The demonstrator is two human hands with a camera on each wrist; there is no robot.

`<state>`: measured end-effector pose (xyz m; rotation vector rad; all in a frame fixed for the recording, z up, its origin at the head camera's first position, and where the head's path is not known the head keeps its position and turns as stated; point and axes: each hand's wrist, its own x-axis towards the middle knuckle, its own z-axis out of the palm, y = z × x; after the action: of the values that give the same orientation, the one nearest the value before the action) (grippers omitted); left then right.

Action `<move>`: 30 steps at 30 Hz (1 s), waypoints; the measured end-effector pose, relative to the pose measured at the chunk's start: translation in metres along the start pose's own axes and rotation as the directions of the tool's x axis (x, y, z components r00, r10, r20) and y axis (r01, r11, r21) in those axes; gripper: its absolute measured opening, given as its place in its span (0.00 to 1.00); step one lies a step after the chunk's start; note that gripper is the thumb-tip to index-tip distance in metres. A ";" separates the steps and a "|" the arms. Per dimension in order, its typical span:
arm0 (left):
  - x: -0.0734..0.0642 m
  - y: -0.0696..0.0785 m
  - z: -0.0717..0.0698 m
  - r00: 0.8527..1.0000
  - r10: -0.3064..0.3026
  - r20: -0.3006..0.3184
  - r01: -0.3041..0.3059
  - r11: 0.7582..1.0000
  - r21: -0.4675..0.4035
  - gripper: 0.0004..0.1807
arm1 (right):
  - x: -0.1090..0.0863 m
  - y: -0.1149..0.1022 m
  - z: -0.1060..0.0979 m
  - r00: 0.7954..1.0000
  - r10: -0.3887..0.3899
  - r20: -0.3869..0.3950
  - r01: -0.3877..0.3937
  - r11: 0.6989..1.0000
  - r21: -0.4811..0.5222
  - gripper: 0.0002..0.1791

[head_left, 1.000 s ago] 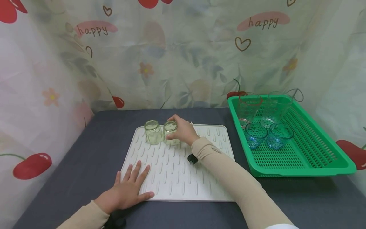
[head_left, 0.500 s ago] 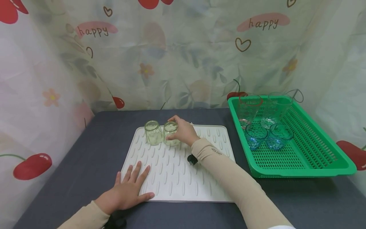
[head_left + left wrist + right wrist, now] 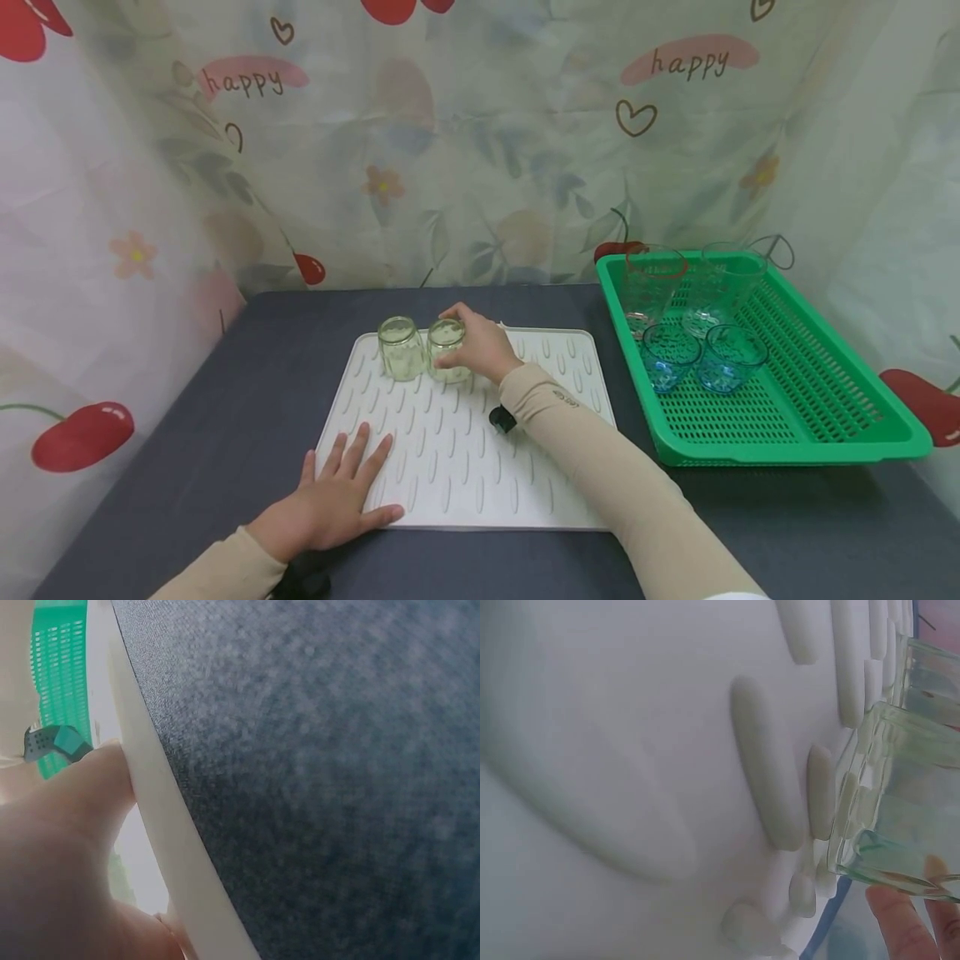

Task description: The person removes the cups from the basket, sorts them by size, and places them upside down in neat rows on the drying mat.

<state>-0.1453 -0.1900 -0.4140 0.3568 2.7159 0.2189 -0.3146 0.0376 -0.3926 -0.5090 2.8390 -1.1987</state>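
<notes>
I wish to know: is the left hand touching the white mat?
Touching. The head view shows the left hand with its fingers spread on the white mat.

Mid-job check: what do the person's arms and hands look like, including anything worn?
The left hand and right hand are ungloved. The left sleeve and right sleeve are beige; the right bears a dark mark near its cuff, too small to read. A black left device and black right device sit at the wrists.
</notes>
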 end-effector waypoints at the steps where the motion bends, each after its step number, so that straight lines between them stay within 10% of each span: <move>1: 0.000 0.000 0.000 1.000 0.002 -0.002 -0.002 1.000 -0.002 0.55 | 0.000 0.000 0.000 1.000 0.001 0.001 -0.001 1.000 -0.004 0.38; 19: -0.001 -0.001 0.000 1.000 0.007 -0.014 -0.007 1.000 0.007 0.55 | 0.002 -0.011 -0.018 0.986 0.011 0.164 -0.018 0.999 0.043 0.41; 30: -0.001 0.000 0.002 0.999 0.024 -0.038 -0.024 1.000 0.004 0.55 | -0.004 -0.039 -0.075 0.976 -0.036 0.214 0.033 0.999 0.020 0.32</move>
<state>-0.1434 -0.1906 -0.4150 0.3897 2.7509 0.2295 -0.3104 0.0656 -0.3128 -0.6470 2.6476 -1.0971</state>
